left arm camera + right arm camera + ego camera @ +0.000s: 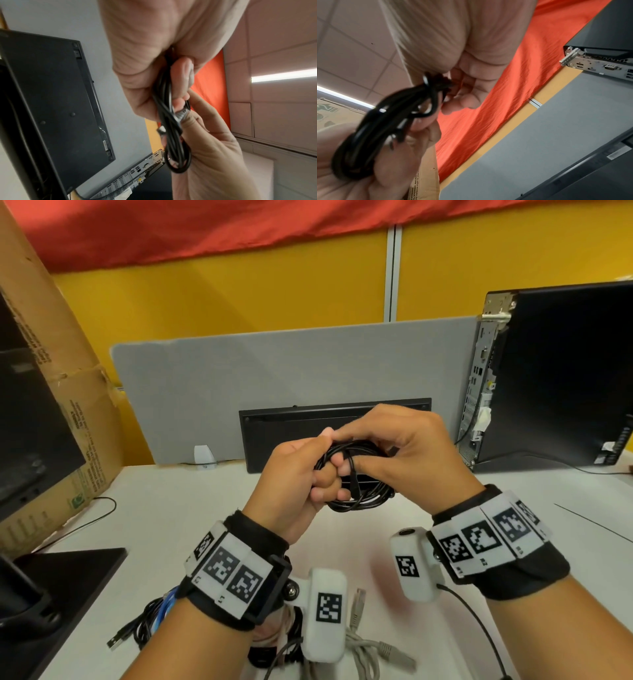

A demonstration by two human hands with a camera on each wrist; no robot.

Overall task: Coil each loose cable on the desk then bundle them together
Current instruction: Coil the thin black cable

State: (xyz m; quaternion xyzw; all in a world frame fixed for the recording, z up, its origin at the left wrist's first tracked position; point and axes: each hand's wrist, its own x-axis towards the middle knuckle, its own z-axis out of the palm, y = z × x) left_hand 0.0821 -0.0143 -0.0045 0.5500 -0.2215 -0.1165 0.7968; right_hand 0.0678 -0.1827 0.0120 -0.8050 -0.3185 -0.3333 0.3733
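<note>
A black cable (pixel 359 494) wound into a small coil hangs above the white desk (pixel 178 529), held by both hands. My left hand (pixel 325 477) grips the coil's left side with its fingers curled through the loops. My right hand (pixel 373 460) pinches the coil's top and right side. The left wrist view shows the black coil (pixel 173 136) running from the left fingers (pixel 183 75) down to my right hand (pixel 211 146). In the right wrist view the coil (pixel 382 129) lies blurred across the left palm. Other cables lie under my left wrist: a black USB cable (pixel 135 630), a blue cable (pixel 168 602) and a grey network cable (pixel 371 645).
A black keyboard (pixel 294 436) stands on edge against the grey divider (pixel 239 378). A black computer tower (pixel 555 378) stands at the right, a cardboard box (pixel 54 364) at the left. A dark monitor base (pixel 68 573) occupies the near left.
</note>
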